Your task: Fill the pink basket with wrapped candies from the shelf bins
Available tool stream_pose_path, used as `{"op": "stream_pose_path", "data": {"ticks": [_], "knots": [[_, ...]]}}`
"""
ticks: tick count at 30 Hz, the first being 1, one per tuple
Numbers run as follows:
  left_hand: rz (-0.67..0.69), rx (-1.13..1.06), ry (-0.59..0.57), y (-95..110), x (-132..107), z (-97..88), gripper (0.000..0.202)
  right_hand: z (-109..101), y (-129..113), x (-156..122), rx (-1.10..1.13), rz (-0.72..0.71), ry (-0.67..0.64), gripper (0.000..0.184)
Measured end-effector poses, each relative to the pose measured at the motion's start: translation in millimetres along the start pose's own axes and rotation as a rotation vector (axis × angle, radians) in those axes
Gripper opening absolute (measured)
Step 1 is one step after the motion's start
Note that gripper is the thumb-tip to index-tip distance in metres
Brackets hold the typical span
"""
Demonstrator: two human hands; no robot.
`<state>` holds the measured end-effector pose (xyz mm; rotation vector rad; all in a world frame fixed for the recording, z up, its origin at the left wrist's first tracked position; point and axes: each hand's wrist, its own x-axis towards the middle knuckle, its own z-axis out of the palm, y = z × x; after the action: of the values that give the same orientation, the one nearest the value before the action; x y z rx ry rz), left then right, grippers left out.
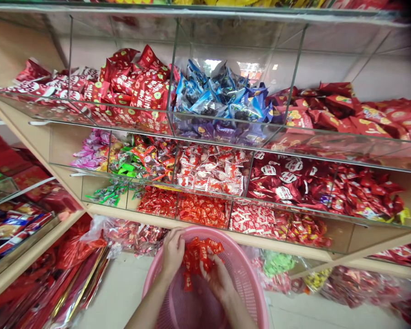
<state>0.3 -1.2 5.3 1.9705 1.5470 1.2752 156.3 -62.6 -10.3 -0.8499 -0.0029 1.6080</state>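
Observation:
A pink plastic basket (pixel 246 269) sits low in front of me, below tiered glass candy bins. Both my hands are inside it. My left hand (pixel 173 253) and my right hand (pixel 215 278) are cupped together round a bunch of small red-wrapped candies (pixel 200 256), fingers curled on them. One red candy (pixel 188 281) hangs loose just under the bunch. The bin directly above the basket holds similar red candies (pixel 202 208).
Glass-fronted bins on wooden shelves hold red packets (pixel 137 87), blue packets (pixel 222 98), white-and-red sweets (pixel 212 171) and green ones (pixel 106 194). Plastic bags of candy (pixel 123 233) lie under the lowest shelf. Another shelf with red packs (pixel 17 224) stands left.

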Motion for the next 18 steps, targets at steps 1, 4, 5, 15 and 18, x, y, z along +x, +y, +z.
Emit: {"op": "stream_pose_path", "data": {"ticks": [1, 4, 5, 15, 18], "knots": [[0.0, 0.0, -0.001, 0, 0, 0.1, 0.028, -2, 1, 2, 0.021, 0.003, 0.027, 0.022], [0.001, 0.002, -0.005, -1, 0, 0.4, 0.028, -7, 4, 7, 0.008, -0.043, 0.091, 0.023], [0.001, 0.002, -0.006, -1, 0, 0.4, 0.028, -9, 4, 9, -0.044, -0.087, 0.085, 0.021], [0.003, 0.011, -0.021, 0, 0, -0.2, 0.028, -14, -2, 11, -0.226, -0.29, 0.112, 0.02], [0.006, 0.002, -0.011, 0, 0, -0.2, 0.027, -11, -6, 4, -0.183, -0.232, 0.129, 0.027]]}}
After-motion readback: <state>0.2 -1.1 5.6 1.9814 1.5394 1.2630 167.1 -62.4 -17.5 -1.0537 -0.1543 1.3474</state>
